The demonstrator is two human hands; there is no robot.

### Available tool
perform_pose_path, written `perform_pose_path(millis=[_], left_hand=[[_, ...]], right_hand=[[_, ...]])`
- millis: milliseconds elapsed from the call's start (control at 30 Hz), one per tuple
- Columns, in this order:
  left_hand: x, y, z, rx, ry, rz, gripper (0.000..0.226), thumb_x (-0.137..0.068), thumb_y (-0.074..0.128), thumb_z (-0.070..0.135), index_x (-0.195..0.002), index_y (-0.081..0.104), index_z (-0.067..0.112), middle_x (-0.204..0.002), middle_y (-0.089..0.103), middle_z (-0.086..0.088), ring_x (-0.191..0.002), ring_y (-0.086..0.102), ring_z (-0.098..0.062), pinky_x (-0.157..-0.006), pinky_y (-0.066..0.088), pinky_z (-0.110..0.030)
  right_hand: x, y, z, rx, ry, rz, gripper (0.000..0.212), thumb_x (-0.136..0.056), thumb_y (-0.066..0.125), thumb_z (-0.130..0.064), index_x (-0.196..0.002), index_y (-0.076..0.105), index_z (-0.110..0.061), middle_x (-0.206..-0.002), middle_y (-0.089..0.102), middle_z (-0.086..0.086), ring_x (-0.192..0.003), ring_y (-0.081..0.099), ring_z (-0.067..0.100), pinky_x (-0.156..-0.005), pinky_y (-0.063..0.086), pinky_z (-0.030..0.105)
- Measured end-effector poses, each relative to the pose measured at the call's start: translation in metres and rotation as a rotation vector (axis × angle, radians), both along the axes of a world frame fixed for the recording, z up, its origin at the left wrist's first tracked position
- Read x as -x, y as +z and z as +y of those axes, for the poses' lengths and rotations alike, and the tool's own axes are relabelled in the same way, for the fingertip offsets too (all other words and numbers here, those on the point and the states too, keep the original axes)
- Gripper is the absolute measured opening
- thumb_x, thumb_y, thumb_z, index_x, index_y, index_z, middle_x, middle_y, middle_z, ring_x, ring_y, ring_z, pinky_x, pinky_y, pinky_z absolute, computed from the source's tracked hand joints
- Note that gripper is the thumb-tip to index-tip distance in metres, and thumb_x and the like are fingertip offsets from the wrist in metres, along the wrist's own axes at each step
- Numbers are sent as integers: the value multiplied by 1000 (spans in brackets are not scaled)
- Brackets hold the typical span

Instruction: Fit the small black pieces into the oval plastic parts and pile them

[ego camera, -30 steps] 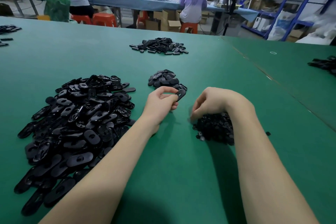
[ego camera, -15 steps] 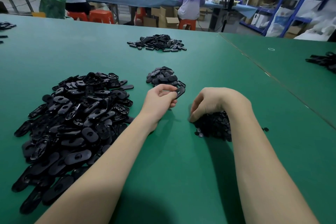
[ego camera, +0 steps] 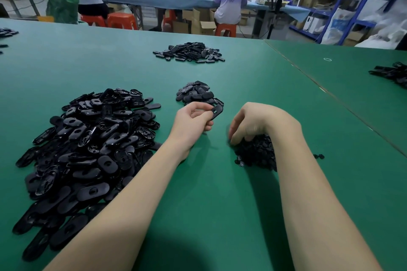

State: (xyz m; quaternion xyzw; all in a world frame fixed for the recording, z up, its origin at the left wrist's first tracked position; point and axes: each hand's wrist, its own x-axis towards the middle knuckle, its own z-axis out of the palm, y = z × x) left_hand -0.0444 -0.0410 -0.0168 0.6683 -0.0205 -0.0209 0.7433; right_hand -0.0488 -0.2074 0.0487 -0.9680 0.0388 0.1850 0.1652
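My left hand (ego camera: 193,121) pinches one black oval plastic part (ego camera: 217,111) between thumb and fingers, held just above the green table (ego camera: 198,204). My right hand (ego camera: 253,122) lies curled, fingers down, on the heap of small black pieces (ego camera: 256,155); its fingertips are hidden among them, so a held piece cannot be seen. A big heap of loose oval parts (ego camera: 88,149) lies to the left. A small pile of oval parts (ego camera: 197,93) sits just beyond my left hand.
Another pile of oval parts (ego camera: 190,53) lies farther back on the table. More black parts sit at the right edge (ego camera: 392,72) and far left edge (ego camera: 6,33). A table seam (ego camera: 330,94) runs diagonally at right. People sit at a bench behind.
The camera view tipped slightly. Both hands stay in nearly the same place, the left still holding the oval part, the right still on the small pieces.
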Motion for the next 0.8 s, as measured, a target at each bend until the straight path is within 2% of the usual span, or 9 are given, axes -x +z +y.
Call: perform_pose_path(millis=[33, 100, 300, 400, 500, 633, 800], left_hand=[[0, 0, 0, -2, 0, -2, 12, -93, 61, 2, -95, 68, 12, -78, 68, -1, -60, 62, -6, -59, 51, -18], [0, 0, 0, -3, 1, -3, 13, -93, 61, 2, -93, 68, 14, -77, 68, 0, -60, 62, -6, -59, 52, -18], [-3, 2, 5, -24, -15, -7, 14, -91, 64, 2, -94, 70, 14, -72, 70, 3, -63, 63, -8, -62, 53, -20], [-7, 8, 14, -46, 24, -50, 15, -90, 66, 2, -97, 71, 14, -72, 71, 0, -64, 63, -8, -65, 54, -18], [-11, 15, 27, -63, 48, -73, 19, -87, 69, 0, -100, 75, 12, -79, 71, 0, -63, 64, -2, -67, 53, -13], [-15, 24, 46, -176, 25, -114, 29, -84, 71, -2, -104, 77, 20, -94, 73, 7, -78, 66, 13, -70, 49, -5], [-15, 28, 53, -194, -17, -120, 31, -85, 70, -5, -103, 76, 19, -86, 76, 8, -78, 69, 4, -72, 50, -8]], right_hand=[[0, 0, 0, -1, -2, -2, 13, -65, 88, -32, -74, 80, -39, -65, 73, -13, -54, 66, -2, -77, 55, 24], [2, 1, 0, -4, 9, -2, 11, -66, 87, -33, -74, 80, -37, -67, 73, -14, -53, 65, -3, -70, 52, 23], [2, 2, -10, -110, 3, -74, 7, -78, 77, -36, -81, 77, -30, -57, 68, -16, -48, 60, -5, -57, 40, 23], [-1, -4, -9, -315, -22, -162, 7, -87, 73, -29, -86, 76, -23, -69, 73, -14, -54, 62, -1, -56, 42, 19], [-2, -9, -1, -540, -60, -264, 4, -89, 72, -26, -88, 75, -22, -77, 76, -11, -58, 64, 2, -58, 43, 21], [-4, -17, 15, -725, -56, -339, 3, -92, 73, -24, -91, 76, -23, -78, 75, -7, -60, 68, 6, -55, 43, 18], [-8, -24, 32, -829, -88, -437, 6, -91, 76, -17, -96, 77, -16, -67, 70, -10, -58, 65, 5, -51, 44, 15]])
